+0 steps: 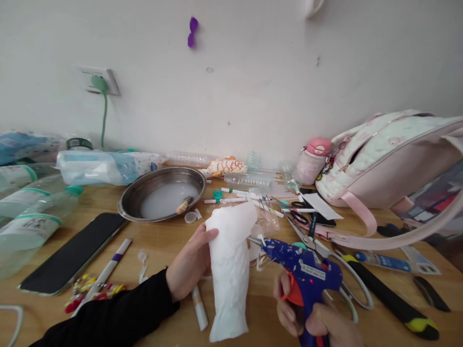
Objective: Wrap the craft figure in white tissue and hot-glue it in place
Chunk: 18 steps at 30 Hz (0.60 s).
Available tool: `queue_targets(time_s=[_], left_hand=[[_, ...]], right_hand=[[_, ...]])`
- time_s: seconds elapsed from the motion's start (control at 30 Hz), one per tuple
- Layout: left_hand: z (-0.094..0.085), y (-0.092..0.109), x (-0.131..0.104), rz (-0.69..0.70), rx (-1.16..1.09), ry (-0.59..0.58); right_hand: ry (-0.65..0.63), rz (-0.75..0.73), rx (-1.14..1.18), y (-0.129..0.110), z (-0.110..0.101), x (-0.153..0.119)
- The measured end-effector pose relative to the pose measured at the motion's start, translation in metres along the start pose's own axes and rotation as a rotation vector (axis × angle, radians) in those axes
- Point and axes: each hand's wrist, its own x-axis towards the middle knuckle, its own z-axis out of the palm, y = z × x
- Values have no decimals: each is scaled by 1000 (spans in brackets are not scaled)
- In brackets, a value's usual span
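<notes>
A white, paper-covered shape, wide at the top and flared at the bottom, stands out in the centre of the head view. My left hand grips its left side, the thumb lying on the front near the top. In my right hand is a blue glue gun with an orange trigger, and my fingers wrap round its handle and trigger. The gun's metal nozzle points left, close to the right edge of the white shape; whether it touches cannot be told.
Behind lie a metal bowl of cloudy liquid, an orange-patterned fish shape, markers and scissors. Plastic bottles and a black phone are at left. At right are a pink bottle, a backpack and a black-yellow cutter.
</notes>
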Motion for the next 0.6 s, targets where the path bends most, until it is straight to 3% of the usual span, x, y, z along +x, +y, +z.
queue_targets(time_s=[0.07,0.13,0.43,0.6], left_hand=[[-2,0,2,-16,-12,2],[-2,1,3,-24,-25,2],[-5,-2,5,-76,-92,-1],[-9,-3,6,-84,-115,-12]], right_hand=[[168,-101,-33,-1,7,-6],[238,-102,-19,-2,11,-9],[68,-6,60,-4,11,-8],[143,-11,102,1,-8,-6]])
